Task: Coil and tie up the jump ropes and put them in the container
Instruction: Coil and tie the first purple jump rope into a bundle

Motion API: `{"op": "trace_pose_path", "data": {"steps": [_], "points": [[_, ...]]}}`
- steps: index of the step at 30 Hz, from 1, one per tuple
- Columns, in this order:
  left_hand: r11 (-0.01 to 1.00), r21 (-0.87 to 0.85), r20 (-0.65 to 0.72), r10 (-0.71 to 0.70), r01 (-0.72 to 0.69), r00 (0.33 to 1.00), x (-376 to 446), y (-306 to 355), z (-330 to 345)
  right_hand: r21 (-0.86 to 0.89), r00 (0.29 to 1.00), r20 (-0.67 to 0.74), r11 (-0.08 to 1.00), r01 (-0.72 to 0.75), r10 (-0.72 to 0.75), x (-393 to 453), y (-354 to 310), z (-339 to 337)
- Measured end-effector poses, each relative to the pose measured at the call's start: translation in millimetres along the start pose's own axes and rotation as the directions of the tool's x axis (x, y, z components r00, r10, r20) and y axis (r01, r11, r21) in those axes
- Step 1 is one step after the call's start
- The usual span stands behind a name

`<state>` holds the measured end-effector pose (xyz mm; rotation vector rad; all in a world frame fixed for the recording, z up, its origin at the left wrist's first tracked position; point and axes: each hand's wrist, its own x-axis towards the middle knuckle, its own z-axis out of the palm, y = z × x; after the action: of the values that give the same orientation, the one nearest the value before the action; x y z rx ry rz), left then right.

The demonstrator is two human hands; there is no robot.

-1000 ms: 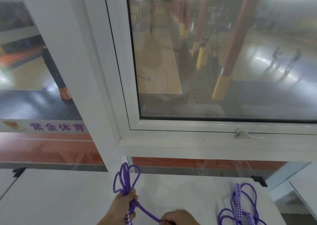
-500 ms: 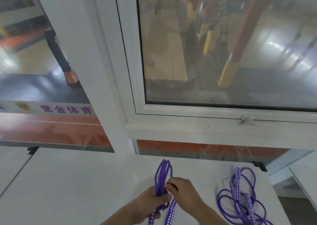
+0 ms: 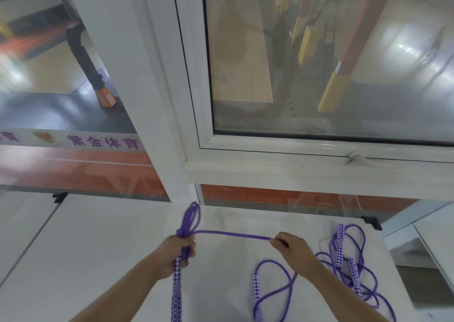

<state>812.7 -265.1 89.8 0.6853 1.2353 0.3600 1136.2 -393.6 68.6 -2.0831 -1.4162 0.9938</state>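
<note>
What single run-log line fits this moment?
step: tying coil | left hand: grips coiled jump rope | right hand: pulls strand taut | second rope: loose on table

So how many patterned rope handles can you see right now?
4. One handle hangs below the left hand; one lies on the table under the right hand; two lie in the loose rope at right. None seem hidden.

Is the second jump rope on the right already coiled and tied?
No, the second jump rope lies in loose, untied loops on the table, right of the right hand.
</note>
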Motion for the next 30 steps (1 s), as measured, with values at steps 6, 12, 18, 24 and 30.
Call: {"op": "trace_pose_path", "data": {"steps": [6,12,18,24,30], "points": [[0.994,-0.099,-0.099,0.030,-0.040,0.995,7,-12,6,0.352,0.971,0.034,0.907,-0.233,0.236,-11,-22,35],[0.999,0.029,0.042,0.030,-0.031,0.999,0,-54,66,0.443,0.978,0.121,0.872,-0.205,0.168,-25,-78,77],[0.998,0.057,0.047,0.038,-0.040,0.998,-11,-64,86,0.040,0.988,0.155,0.999,0.013,-0.019,-31,-80,86],[0.998,0.059,0.021,0.011,-0.013,1.000,-12,-62,82,0.013,0.947,0.313,0.997,0.073,-0.073,-32,-75,80],[0.992,-0.088,-0.127,0.078,-0.090,0.989,1,-33,50,-0.009,0.936,0.334,0.993,0.121,-0.111,-38,-52,59]]}}
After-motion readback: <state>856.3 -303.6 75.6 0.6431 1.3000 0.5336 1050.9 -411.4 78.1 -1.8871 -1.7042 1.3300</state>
